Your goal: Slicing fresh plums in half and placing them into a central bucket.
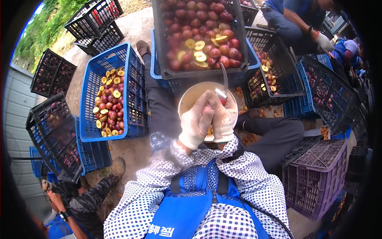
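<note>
Both my hands wear pale work gloves and meet above a round cream bucket (186, 99). My right hand (223, 118) is closed on a knife (225, 77) with a curved blade and a red handle; its blade points up and away from me. My left hand (194, 121) is closed and pressed against the right one, around a reddish plum (207, 108) that shows only a little between the fingers. Just beyond, a black crate (199, 74) full of dark red plums (191, 24) tilts toward me on a blue crate. Several cut yellow plum halves (200, 56) lie on the plums.
To the left stands a blue crate (84, 107) holding whole and halved plums. A black crate (292, 85) with plums is at the right, near a purple crate (318, 179). Other people sit at the lower left and upper right. Plum scraps (250, 138) litter the floor.
</note>
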`<action>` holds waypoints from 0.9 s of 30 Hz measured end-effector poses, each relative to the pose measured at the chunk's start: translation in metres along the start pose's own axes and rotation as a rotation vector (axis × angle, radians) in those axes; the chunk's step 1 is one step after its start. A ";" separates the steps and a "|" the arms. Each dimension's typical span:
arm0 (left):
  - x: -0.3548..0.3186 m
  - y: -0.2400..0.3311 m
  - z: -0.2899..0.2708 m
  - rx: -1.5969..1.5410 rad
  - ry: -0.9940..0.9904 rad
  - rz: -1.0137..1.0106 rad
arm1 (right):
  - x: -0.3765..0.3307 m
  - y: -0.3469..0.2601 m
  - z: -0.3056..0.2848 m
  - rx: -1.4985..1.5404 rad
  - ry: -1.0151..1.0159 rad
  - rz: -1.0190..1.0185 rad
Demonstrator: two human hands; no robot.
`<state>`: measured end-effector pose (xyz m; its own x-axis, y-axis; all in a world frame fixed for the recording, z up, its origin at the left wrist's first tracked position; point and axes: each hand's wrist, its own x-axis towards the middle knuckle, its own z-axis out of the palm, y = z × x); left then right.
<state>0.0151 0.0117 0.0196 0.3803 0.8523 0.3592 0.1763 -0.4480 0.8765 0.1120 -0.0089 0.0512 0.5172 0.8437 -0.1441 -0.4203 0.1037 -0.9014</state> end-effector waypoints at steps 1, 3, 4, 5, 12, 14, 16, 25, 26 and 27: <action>-0.002 0.000 0.003 -0.144 0.012 -0.100 | 0.000 0.001 0.001 0.042 0.033 -0.018; -0.005 -0.004 0.007 -0.349 -0.035 -0.237 | -0.003 0.003 0.005 0.154 0.076 -0.055; -0.003 -0.002 0.008 -0.456 -0.055 -0.320 | -0.003 0.005 0.004 0.150 0.083 -0.047; -0.002 0.000 0.009 -0.563 -0.066 -0.408 | -0.002 0.007 0.002 0.100 0.055 -0.116; 0.014 0.019 0.011 -0.964 0.069 -0.976 | 0.003 0.009 -0.013 -0.359 -0.016 -0.466; 0.012 0.026 0.001 -0.886 -0.037 -1.035 | 0.009 0.013 -0.018 -0.566 -0.008 -0.684; 0.005 0.018 -0.002 -1.044 -0.128 -1.202 | 0.015 0.008 -0.027 -0.612 -0.109 -0.751; -0.001 -0.016 -0.002 -1.179 -0.345 -0.983 | 0.017 0.023 -0.045 -0.621 -0.164 -0.532; -0.002 -0.016 -0.006 -1.229 -0.393 -0.987 | 0.020 0.023 -0.046 -0.684 -0.196 -0.587; -0.007 -0.013 -0.007 -1.196 -0.423 -0.951 | 0.020 0.023 -0.047 -0.736 -0.222 -0.625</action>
<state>0.0039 0.0137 0.0074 0.8034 0.4608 -0.3772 -0.2215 0.8192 0.5290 0.1479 -0.0149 0.0083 0.3044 0.8362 0.4562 0.4877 0.2745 -0.8287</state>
